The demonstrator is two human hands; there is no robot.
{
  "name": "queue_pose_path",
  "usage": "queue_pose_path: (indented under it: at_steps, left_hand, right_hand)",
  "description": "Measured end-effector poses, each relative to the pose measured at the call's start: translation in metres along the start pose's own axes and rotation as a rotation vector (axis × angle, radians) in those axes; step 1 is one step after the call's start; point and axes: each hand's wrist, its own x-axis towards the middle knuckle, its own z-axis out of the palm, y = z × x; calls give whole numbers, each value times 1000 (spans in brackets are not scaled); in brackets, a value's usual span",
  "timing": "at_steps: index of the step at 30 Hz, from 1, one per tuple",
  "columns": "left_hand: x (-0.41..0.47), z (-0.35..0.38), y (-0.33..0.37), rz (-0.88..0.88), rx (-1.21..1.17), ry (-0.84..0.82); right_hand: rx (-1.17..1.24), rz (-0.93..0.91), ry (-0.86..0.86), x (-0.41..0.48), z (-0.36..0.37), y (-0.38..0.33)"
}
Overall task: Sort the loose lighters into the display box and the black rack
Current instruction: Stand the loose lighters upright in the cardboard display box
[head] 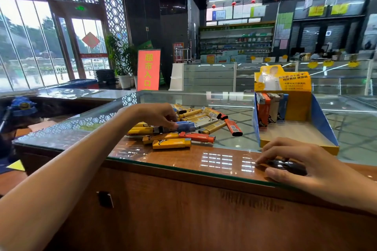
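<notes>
Lift the blue lighter (186,126) straight up out of the pile (171,143) so its neighbours stay put. Then turn it upright before you set it beside the row (269,108) standing in the box (324,124). Your left grip (157,117) pinches that lighter, fingertips curled on its body, mid-bench (216,161). Your right grip (302,159) lies spread over a dark thing (285,166), probably the rack, at the near edge.
</notes>
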Motion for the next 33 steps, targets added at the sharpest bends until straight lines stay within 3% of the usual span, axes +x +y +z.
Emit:
queue_pose_path:
  at_steps: [12,18,22,27,33]
  left_hand:
    - [15,5,21,-11,18,42]
    - [5,-1,25,109,-102,172]
    - [5,7,49,228,-27,117]
    - [12,15,64,248,90,89]
    - [19,21,77,259,44,83]
  right_hand:
    - [10,14,14,-1,0,-5]
    - [6,25,7,-1,0,-5]
    - [12,41,13,-1,0,-5]
    - [20,51,6,-2,-1,-6]
    - [5,66,-11,-2,-1,-6]
